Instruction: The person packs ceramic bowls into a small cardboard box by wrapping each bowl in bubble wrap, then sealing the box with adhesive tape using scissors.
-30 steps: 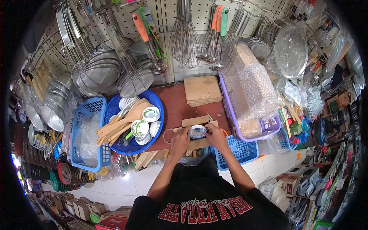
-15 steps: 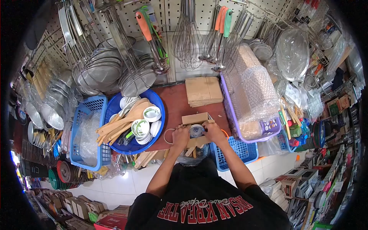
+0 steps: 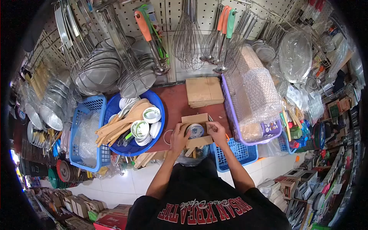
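A small cardboard box [image 3: 198, 142] stands on the reddish-brown tabletop near its front edge, flaps raised at front and back. Inside it sits a round white dish with a blue pattern [image 3: 196, 131]. My left hand [image 3: 178, 137] wraps the box's left side, its thumb reaching over the rim beside the dish. At the opposite side my right hand [image 3: 217, 133] has bent fingers, with the fingertips right at the box's right edge. Just left of my left hand lies a pale ring-shaped item [image 3: 168, 136], partly covered by that hand.
Flat cardboard pieces [image 3: 204, 91] are stacked behind the box. A blue basin [image 3: 159, 115] of wooden spatulas and small bowls stands left, beside a blue basket [image 3: 102, 153]. At right are a purple basket [image 3: 234, 122] with bubble-wrapped goods and a lower blue basket [image 3: 241, 153]. Whisks [image 3: 188, 46] hang above.
My right hand has shifted slightly right, from over the box to its edge. My left thumb now reaches further inside, next to the dish. The box stays in place.
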The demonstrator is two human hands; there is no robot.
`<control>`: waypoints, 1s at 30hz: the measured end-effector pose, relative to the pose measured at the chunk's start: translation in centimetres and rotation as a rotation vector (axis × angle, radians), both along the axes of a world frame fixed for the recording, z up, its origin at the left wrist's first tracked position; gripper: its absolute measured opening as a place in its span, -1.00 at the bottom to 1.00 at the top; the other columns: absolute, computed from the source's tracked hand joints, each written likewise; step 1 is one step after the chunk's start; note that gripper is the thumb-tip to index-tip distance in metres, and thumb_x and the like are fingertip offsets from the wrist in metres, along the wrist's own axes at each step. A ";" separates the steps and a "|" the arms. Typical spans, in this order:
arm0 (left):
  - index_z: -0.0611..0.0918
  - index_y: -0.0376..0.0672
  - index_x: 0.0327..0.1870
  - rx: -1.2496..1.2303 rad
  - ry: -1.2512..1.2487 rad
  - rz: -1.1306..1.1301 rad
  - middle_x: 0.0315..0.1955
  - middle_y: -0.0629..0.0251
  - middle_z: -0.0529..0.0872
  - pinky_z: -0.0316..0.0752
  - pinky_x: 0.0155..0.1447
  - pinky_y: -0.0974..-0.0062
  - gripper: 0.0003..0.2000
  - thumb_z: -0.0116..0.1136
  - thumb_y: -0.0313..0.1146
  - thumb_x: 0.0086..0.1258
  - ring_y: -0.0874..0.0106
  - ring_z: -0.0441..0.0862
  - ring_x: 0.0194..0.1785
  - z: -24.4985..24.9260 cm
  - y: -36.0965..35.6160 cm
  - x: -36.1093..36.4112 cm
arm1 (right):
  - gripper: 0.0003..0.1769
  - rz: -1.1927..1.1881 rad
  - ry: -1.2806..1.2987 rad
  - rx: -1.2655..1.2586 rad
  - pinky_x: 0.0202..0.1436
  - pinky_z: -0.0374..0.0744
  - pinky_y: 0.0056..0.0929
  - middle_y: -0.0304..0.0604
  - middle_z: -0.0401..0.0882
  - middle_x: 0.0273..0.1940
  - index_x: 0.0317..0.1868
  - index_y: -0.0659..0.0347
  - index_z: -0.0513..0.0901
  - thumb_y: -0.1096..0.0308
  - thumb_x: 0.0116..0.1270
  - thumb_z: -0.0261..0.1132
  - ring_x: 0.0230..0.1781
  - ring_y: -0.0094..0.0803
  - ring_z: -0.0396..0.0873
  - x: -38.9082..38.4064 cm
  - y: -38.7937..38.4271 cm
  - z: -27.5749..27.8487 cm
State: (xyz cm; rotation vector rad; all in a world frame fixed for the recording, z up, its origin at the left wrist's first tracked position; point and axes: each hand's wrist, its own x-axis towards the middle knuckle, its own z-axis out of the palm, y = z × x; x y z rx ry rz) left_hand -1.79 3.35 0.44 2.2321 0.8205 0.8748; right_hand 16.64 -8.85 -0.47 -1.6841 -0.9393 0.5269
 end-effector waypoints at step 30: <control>0.24 -0.25 0.50 -0.159 0.103 -0.167 0.51 0.01 0.21 0.22 0.48 0.05 -0.23 0.32 -0.20 0.31 0.01 0.27 0.49 -1.0 -2.4 -4.0 | -0.35 -0.038 -0.210 -0.081 -0.23 0.46 -0.55 -0.23 0.53 -0.19 0.32 0.14 0.55 0.41 0.19 0.49 -0.31 -0.52 0.42 -2.3 -2.6 -0.1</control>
